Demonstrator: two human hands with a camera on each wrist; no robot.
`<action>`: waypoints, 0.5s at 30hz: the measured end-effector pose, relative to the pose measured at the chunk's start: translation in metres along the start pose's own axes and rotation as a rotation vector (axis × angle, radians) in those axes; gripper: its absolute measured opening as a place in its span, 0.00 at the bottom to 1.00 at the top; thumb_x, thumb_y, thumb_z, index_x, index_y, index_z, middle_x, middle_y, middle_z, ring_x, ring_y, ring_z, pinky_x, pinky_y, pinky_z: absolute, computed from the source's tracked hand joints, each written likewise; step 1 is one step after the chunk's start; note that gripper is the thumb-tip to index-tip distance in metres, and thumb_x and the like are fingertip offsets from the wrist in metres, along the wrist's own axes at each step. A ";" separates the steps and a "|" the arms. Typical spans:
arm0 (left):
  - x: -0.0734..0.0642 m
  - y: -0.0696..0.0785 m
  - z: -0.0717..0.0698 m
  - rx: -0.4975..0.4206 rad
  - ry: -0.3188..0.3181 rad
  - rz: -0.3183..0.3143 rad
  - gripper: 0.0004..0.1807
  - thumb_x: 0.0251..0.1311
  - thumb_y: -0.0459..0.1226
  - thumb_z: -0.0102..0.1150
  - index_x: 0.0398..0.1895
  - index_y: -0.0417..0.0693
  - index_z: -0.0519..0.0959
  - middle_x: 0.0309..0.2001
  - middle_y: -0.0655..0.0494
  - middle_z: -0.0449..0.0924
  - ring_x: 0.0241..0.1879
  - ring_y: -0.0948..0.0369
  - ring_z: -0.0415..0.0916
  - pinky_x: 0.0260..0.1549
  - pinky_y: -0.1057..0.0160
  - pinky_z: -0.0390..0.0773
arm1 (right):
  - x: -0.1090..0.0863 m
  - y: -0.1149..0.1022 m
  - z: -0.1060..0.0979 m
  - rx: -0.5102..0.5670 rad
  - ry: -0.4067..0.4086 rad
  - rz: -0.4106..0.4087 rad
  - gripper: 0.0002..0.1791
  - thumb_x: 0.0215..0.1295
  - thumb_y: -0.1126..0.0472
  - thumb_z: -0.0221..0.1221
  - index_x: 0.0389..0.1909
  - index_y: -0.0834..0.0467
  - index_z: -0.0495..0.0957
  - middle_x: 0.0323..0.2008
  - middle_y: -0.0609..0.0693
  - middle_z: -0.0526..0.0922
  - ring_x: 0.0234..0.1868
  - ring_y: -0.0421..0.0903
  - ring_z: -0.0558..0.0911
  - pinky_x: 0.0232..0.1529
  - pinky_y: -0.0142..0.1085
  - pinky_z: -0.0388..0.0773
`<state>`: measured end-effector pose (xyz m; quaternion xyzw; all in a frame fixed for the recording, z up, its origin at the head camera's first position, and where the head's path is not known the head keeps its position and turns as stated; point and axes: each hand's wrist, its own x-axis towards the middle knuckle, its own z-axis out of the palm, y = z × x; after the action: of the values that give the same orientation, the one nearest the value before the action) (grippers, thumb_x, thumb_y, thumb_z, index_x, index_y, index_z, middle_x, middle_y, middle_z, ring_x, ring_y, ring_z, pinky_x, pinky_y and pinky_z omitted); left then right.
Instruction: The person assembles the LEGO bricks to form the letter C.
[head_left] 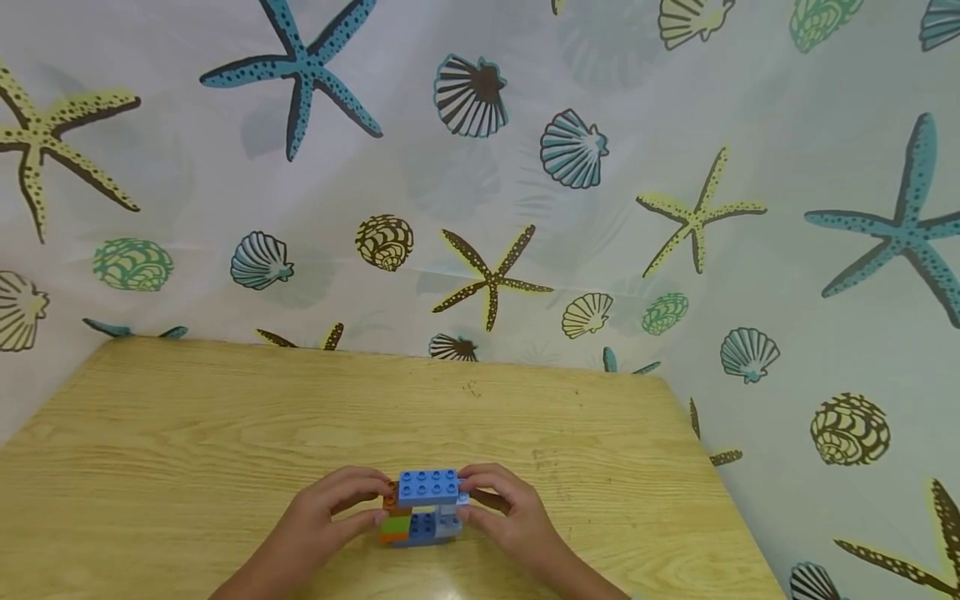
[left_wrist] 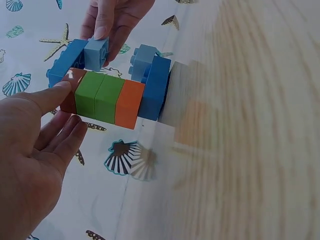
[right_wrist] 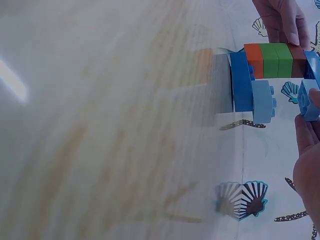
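Observation:
A small frame of toy building bricks stands on the table between both hands. Its base is a blue brick (left_wrist: 156, 90), and another blue brick (head_left: 427, 490) lies across the top. One side stacks an orange brick (left_wrist: 129, 105), two green bricks (left_wrist: 98, 97) and a brown brick (left_wrist: 73, 90). My left hand (head_left: 318, 517) pinches the brown brick near the top. On the other side, my right hand (head_left: 517, 518) pinches a light blue brick (left_wrist: 95, 54) beneath the top brick. A gap separates it from a lower light blue brick (right_wrist: 262, 101) on the base.
The wooden table (head_left: 315, 408) stretches out around the bricks. Behind it and along its sides hangs a white cloth (head_left: 480, 183) printed with starfish and shells.

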<state>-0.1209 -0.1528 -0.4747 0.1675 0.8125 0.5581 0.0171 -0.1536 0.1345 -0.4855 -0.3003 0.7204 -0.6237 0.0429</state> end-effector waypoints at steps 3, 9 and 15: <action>0.002 0.002 0.001 -0.033 0.019 -0.041 0.10 0.65 0.45 0.66 0.48 0.60 0.84 0.54 0.58 0.80 0.55 0.63 0.78 0.54 0.62 0.82 | 0.002 -0.004 -0.001 0.016 0.006 0.050 0.12 0.68 0.65 0.64 0.51 0.63 0.80 0.60 0.62 0.77 0.62 0.41 0.78 0.62 0.38 0.77; 0.008 0.004 0.002 -0.104 0.062 -0.119 0.12 0.64 0.43 0.67 0.49 0.55 0.84 0.52 0.55 0.81 0.52 0.61 0.80 0.49 0.67 0.83 | 0.009 -0.009 -0.003 0.048 0.038 0.168 0.15 0.67 0.62 0.66 0.52 0.62 0.81 0.61 0.58 0.78 0.60 0.43 0.80 0.57 0.35 0.81; 0.012 0.004 0.002 -0.110 0.076 -0.172 0.13 0.65 0.44 0.66 0.51 0.54 0.84 0.53 0.55 0.82 0.52 0.58 0.79 0.50 0.64 0.84 | 0.013 -0.009 -0.003 0.039 0.053 0.223 0.16 0.66 0.59 0.67 0.52 0.59 0.81 0.60 0.56 0.80 0.57 0.42 0.82 0.54 0.33 0.82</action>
<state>-0.1309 -0.1460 -0.4702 0.0745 0.7921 0.6042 0.0431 -0.1622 0.1306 -0.4723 -0.2008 0.7379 -0.6367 0.0989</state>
